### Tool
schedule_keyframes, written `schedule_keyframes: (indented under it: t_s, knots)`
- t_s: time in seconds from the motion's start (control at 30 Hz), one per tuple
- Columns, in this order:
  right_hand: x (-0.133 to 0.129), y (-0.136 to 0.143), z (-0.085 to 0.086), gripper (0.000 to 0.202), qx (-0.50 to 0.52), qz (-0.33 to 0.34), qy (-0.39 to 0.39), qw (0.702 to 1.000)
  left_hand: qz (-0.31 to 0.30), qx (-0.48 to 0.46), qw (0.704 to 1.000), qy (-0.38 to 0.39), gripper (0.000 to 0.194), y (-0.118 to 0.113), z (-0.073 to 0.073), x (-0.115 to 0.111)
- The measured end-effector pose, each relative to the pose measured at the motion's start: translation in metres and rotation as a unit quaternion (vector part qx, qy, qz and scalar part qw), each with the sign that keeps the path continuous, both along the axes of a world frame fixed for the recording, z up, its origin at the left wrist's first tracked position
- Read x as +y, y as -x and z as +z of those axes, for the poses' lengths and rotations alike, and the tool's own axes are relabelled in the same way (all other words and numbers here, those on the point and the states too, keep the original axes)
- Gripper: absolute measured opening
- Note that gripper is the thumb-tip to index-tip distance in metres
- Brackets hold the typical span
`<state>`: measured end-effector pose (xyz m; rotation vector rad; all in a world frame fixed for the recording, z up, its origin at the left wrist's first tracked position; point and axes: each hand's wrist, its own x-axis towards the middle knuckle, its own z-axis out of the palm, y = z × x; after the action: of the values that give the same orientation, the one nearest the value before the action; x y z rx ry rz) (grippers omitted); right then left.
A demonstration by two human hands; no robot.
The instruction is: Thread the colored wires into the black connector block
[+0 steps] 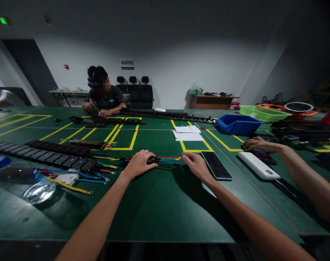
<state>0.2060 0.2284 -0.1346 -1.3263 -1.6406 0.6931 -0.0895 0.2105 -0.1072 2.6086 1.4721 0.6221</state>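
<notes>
My left hand lies over a narrow black strip assembly, with its fingers wrapped across it and the thumb along the near side. Red, green and blue wires run out of the strip to the right and end in metal lugs. At those ends is my right hand, its fingertips drawn together at the red wire's lug; the exact contact is too small to make out. A dark-screened phone lies just right of my right hand.
Black module strips with lugged cables and a clear bottle lie left. A white power bank and another person's hand are right. Papers and a blue bin stand beyond. A co-worker sits across the table.
</notes>
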Motion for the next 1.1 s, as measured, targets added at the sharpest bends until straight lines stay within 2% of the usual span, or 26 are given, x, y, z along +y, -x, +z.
schedule_keyframes:
  t_s: [0.23,0.33,0.47,0.63,0.8,0.87,0.97,1.1]
  knots:
    - [-0.005,0.005,0.003,0.049,0.096,0.046,0.057,0.993,-0.001,0.001,1.0,0.004,0.04,0.0,0.001,0.0]
    - [-0.01,0.006,0.011,0.052,0.139,0.084,0.027,0.986,-0.001,-0.003,1.0,0.005,0.04,0.0,0.0,0.0]
    - [-0.018,0.007,0.022,0.049,0.141,0.117,-0.004,0.983,-0.003,-0.006,1.0,0.004,0.04,0.001,-0.002,0.001]
    - [-0.019,0.008,0.023,0.049,0.104,0.095,-0.011,0.99,-0.001,-0.006,1.0,0.001,0.04,0.001,-0.002,0.001]
    - [-0.007,0.004,0.007,0.036,0.033,0.016,-0.047,0.998,-0.002,-0.005,1.0,0.005,0.04,0.001,-0.001,0.001]
    - [-0.002,0.001,0.001,0.031,0.004,-0.015,-0.038,0.999,-0.002,-0.005,1.0,0.006,0.041,0.001,-0.001,0.001]
    - [0.003,-0.003,-0.004,0.029,-0.026,-0.017,-0.011,0.999,-0.002,-0.004,1.0,0.006,0.04,0.001,-0.001,0.001]
    - [0.002,-0.004,-0.002,0.029,-0.017,-0.001,-0.002,1.0,-0.002,-0.004,1.0,0.001,0.04,0.001,-0.001,0.001]
